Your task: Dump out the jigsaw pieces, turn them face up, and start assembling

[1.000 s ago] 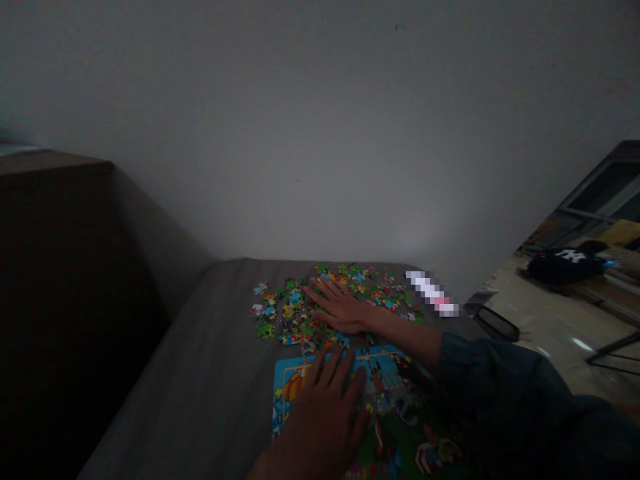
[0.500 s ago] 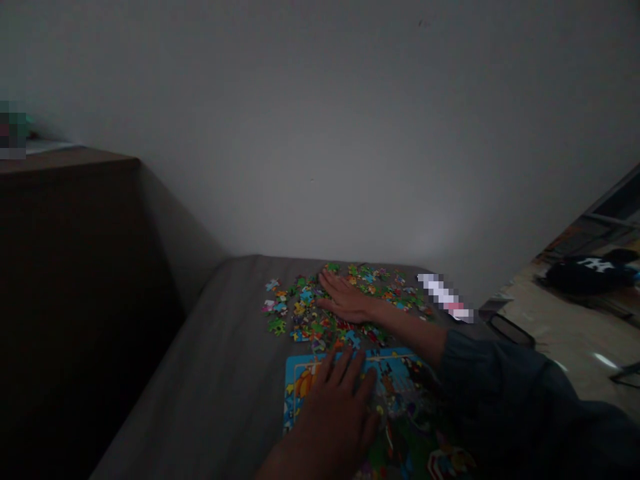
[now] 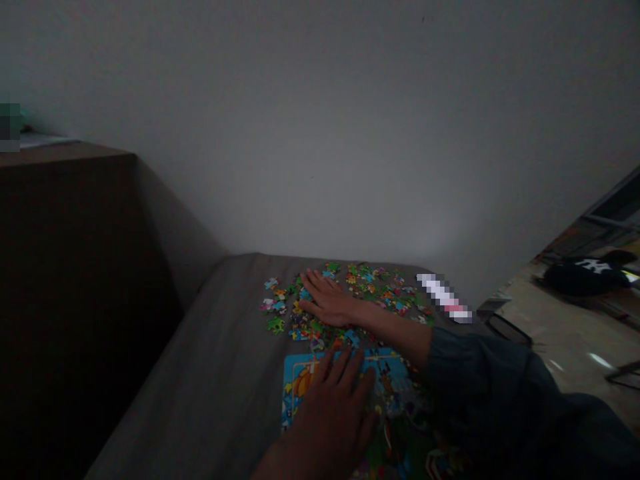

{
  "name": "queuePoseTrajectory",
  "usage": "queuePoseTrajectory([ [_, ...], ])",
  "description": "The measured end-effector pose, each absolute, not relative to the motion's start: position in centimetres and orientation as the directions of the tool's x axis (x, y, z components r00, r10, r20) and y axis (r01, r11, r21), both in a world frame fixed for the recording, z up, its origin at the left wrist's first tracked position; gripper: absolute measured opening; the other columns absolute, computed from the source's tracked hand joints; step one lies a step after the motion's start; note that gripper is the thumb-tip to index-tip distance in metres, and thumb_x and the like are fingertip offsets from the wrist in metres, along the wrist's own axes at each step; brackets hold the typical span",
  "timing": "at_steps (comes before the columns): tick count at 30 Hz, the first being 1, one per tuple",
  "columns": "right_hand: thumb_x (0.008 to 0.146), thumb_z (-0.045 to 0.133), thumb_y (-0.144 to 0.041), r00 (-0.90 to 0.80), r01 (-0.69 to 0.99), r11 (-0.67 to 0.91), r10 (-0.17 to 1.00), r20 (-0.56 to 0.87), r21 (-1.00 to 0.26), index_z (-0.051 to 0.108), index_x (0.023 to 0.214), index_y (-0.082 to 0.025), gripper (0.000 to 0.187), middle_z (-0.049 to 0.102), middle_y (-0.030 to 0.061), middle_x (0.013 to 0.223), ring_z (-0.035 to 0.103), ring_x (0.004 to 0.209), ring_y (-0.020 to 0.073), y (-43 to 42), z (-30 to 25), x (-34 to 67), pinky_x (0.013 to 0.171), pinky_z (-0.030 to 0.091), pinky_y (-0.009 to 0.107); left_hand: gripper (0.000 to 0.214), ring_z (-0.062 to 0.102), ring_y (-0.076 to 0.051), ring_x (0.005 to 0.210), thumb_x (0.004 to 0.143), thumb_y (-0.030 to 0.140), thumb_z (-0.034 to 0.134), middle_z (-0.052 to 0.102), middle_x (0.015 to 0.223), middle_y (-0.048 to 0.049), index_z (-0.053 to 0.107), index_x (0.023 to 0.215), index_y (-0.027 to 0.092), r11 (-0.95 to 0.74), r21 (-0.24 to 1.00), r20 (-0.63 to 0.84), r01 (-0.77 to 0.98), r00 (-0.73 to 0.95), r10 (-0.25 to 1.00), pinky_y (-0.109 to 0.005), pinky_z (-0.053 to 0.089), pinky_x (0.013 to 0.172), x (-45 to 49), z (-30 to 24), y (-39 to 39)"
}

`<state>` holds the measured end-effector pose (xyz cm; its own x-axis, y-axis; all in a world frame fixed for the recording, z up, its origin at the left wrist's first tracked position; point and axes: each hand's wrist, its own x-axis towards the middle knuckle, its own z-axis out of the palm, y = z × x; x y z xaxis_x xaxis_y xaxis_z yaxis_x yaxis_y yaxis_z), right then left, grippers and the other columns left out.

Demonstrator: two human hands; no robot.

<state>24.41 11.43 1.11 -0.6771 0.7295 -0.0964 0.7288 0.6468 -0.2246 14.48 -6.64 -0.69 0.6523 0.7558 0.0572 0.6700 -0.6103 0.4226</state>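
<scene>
Loose jigsaw puzzle pieces [image 3: 384, 291] lie scattered in a wide heap on the grey cloth surface [image 3: 200, 387]. My right hand [image 3: 327, 300] rests flat on the heap, fingers spread and pointing left, covering some pieces. Nearer to me is a colourful puzzle board [image 3: 395, 373] with a blue border and an orange pumpkin picture. Across its left half lies my left hand [image 3: 335, 407], palm down with the fingers apart. The board's lower part is dark and partly hidden by my left hand and right sleeve.
A blurred-out white strip [image 3: 443, 298] lies at the surface's back right corner. The grey wall [image 3: 310, 133] rises behind. On the left stands a dark brown cabinet [image 3: 70, 267]; at right, a black item with white lettering [image 3: 585, 277] is beyond the tiled floor [image 3: 560, 340].
My right hand has slid left across the puzzle pieces, uncovering some on its right. My left hand stays on the board. The view has shifted slightly.
</scene>
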Motion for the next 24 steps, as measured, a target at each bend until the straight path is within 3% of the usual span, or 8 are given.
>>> queuePoseTrajectory([
  [5,0.098,0.01,-0.073,-0.638,0.763,0.612,0.765,-0.091,-0.206,0.008,0.163,-0.003,0.096,0.002,0.016,0.171,-0.002,0.159,0.0267,13.2,0.3,23.3,0.129,0.002,0.045,0.057,0.022,-0.033,0.155,0.107,0.049,0.034,0.031,0.166,-0.0132,0.041,0.156,0.022,-0.618,0.413,0.068,0.669,0.654,0.753,-0.06,0.019,0.126,14.5,-0.7,-6.7],
  [10,0.097,0.008,-0.075,-0.614,0.782,0.591,0.785,-0.081,-0.198,0.011,0.164,-0.005,0.097,0.004,0.0161,0.171,0.0,0.159,0.0258,14.6,-0.1,21.8,0.129,0.002,0.045,0.056,0.02,-0.033,0.156,0.107,0.047,0.035,0.031,0.166,-0.0128,0.041,0.156,0.021,-0.605,0.432,0.039,0.669,0.657,0.753,-0.058,0.017,0.127,14.6,-0.2,-6.8],
  [16,0.099,0.006,-0.07,-0.563,0.811,0.542,0.825,-0.043,-0.22,0.008,0.162,0.001,0.095,0.002,0.0213,0.17,-0.002,0.158,0.0301,14.6,-0.7,20.0,0.128,0.001,0.049,0.056,0.022,-0.033,0.155,0.107,0.047,0.035,0.034,0.165,-0.0147,0.042,0.155,0.019,-0.602,0.421,0.042,0.679,0.649,0.76,-0.059,0.018,0.127,14.6,0.1,-6.8],
  [24,0.102,0.019,-0.07,-0.675,0.711,0.643,0.737,-0.021,-0.284,-0.007,0.165,-0.017,0.086,-0.009,0.0084,0.171,-0.008,0.158,0.0216,11.4,1.8,21.2,0.129,0.005,0.045,0.057,0.021,-0.033,0.156,0.107,0.047,0.032,0.031,0.166,-0.0137,0.042,0.155,0.02,-0.602,0.439,0.046,0.667,0.653,0.756,-0.059,0.016,0.127,14.5,0.0,-6.7],
])
